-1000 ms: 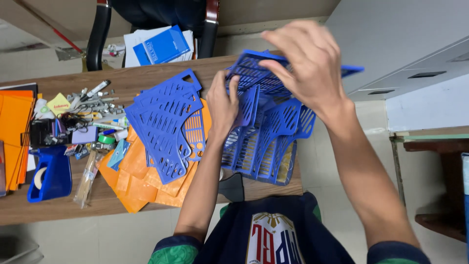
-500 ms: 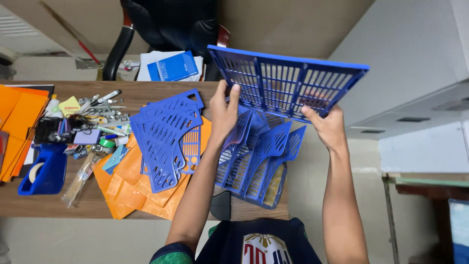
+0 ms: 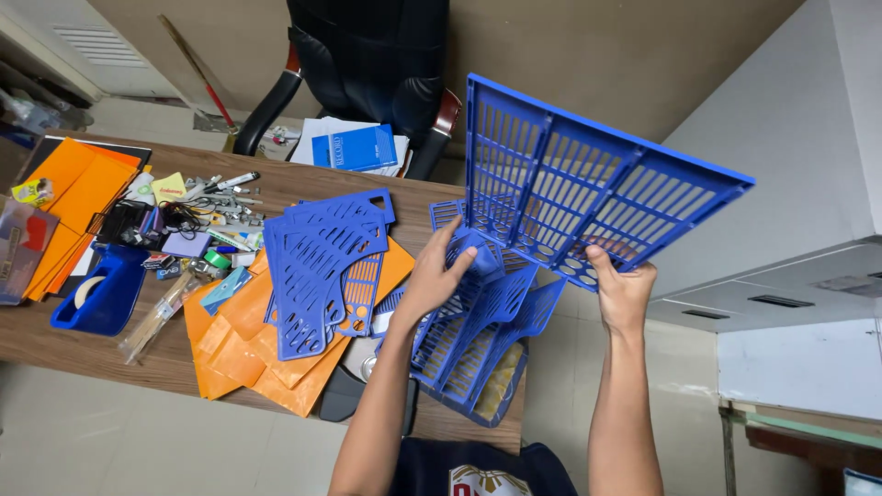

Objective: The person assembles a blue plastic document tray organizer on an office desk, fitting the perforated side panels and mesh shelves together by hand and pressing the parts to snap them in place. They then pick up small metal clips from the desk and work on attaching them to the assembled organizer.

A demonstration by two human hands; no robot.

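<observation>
Both grips are on blue plastic tray parts. Right hand (image 3: 623, 296) pinches the near edge of a big blue slotted tray panel (image 3: 588, 184), thumb on top and fingers tucked under, closed tight on it. That panel is held up in the air, tilted, with its long side running away from the person and up to the right. It hangs above and just to the right of the pile of blue tray pieces (image 3: 478, 340) on the wooden surface (image 3: 55, 340).

Left hand (image 3: 439, 276) rests on that pile, fingers spread and bent over an upright blue piece, touching it but not closed all the way round. The left hand is nearer the pile; the right hand is nearer the lifted panel.

Left of the pile lie flat blue side panels (image 3: 317, 266) on orange folders (image 3: 257, 349). Farther left sits a blue tape dispenser (image 3: 96, 294).
</observation>
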